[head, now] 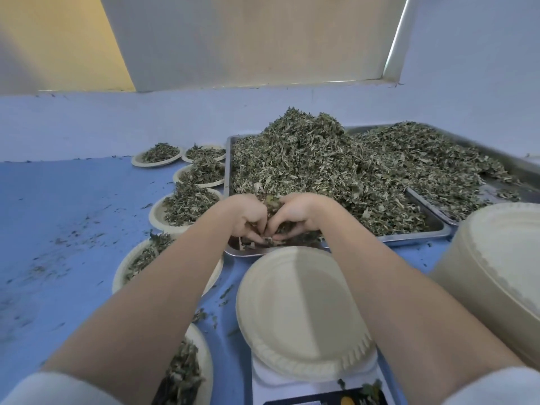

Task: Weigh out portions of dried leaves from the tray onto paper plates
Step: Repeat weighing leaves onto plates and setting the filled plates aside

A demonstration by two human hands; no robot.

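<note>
A metal tray (415, 236) holds a tall heap of dried leaves (315, 159). My left hand (248, 219) and my right hand (295, 217) meet at the tray's near edge, fingers curled round a bunch of leaves scooped between them. Just in front of the hands an empty paper plate (301, 311) sits on a white scale (315, 387). Only the top of the scale's dark display panel shows at the frame's bottom edge.
Several filled paper plates (187, 206) line the blue table (67, 229) left of the tray, one more at bottom left (187, 372). A stack of empty plates (502, 270) stands at the right. A second tray (523, 168) of leaves lies behind. Leaf crumbs litter the table.
</note>
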